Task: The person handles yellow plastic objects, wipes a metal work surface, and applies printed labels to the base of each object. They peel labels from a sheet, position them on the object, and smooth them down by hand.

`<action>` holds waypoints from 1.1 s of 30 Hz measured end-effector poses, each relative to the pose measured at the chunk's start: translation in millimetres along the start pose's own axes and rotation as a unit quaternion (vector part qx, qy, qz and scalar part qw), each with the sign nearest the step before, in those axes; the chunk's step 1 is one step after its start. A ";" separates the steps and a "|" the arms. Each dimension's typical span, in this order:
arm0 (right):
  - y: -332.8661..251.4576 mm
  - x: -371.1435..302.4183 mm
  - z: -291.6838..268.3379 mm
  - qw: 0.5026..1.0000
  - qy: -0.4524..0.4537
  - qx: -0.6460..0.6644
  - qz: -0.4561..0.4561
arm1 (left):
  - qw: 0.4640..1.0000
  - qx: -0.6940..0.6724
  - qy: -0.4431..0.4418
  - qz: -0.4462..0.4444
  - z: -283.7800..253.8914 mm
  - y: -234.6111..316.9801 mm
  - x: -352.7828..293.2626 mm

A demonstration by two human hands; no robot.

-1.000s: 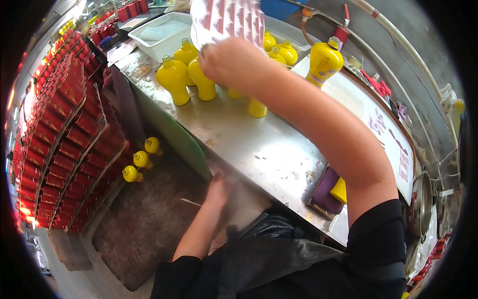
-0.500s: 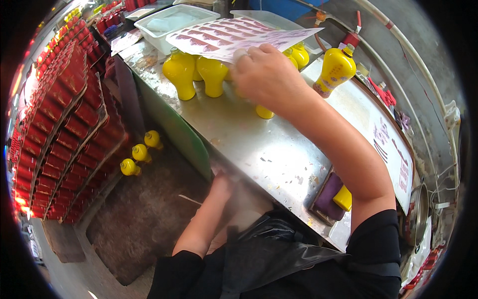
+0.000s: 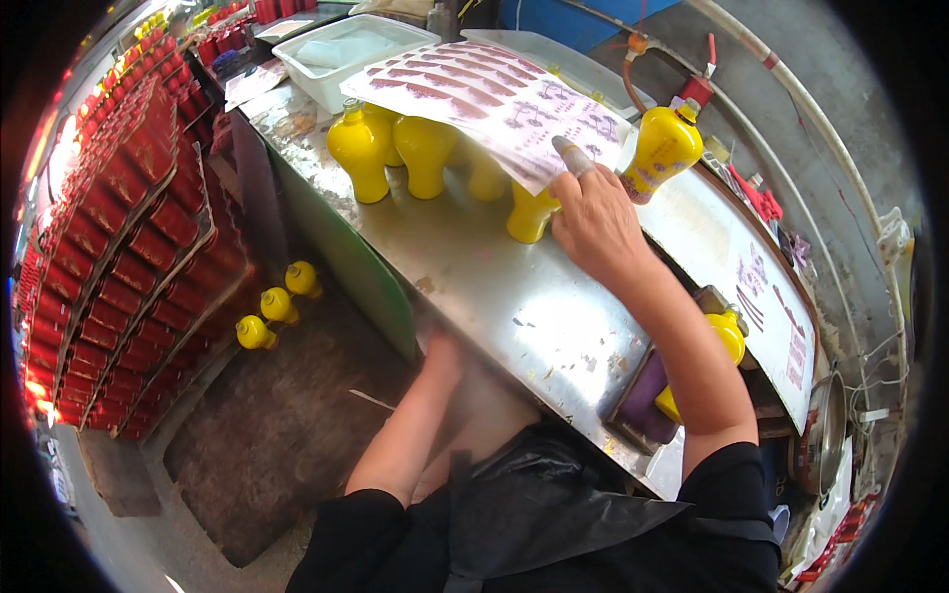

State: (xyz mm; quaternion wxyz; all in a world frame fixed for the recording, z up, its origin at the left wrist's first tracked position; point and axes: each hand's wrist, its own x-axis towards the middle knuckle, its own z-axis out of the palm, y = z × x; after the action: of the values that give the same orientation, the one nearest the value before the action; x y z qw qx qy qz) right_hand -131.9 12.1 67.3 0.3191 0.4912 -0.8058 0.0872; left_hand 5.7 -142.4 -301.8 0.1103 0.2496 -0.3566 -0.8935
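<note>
My right hand (image 3: 598, 222) is at the near right edge of a stack of printed sheets (image 3: 514, 94) with purple and dark red patterns. Its index finger wears a pale cover and lies along the top sheet; the other fingers curl at the edge, and the thumb is hidden. Under the sheets stand several yellow vase-shaped bottles (image 3: 358, 158), partly covered. A patterned yellow bottle (image 3: 664, 148) is just right of the hand. My left hand (image 3: 442, 354) is low beside the metal table's (image 3: 474, 267) front edge, its fingers hidden.
Left of the table, red items (image 3: 129, 267) are stacked on racks. Three yellow bottles (image 3: 279, 306) are beside them. A translucent tub (image 3: 346, 49) sits at the back. Near my right forearm are a purple pad (image 3: 645, 400) and another yellow bottle (image 3: 730, 336); a white board (image 3: 732, 257) extends rightward.
My right hand has moved right and nearer along the sheets. Their near right corner has come down nearer me, showing more printed surface. My left hand has barely moved.
</note>
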 end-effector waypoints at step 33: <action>-201.0 -169.9 241.3 0.694 -0.420 0.399 0.427 | 0.983 -0.107 0.094 -0.114 -55.4 -18.8 -0.6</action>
State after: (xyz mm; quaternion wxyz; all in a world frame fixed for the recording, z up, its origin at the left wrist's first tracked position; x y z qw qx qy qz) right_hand -11.7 -73.4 -257.9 -0.3505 0.1606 -0.8684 0.3117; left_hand 34.9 -160.9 -349.0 0.0668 0.3585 -0.2159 -0.9058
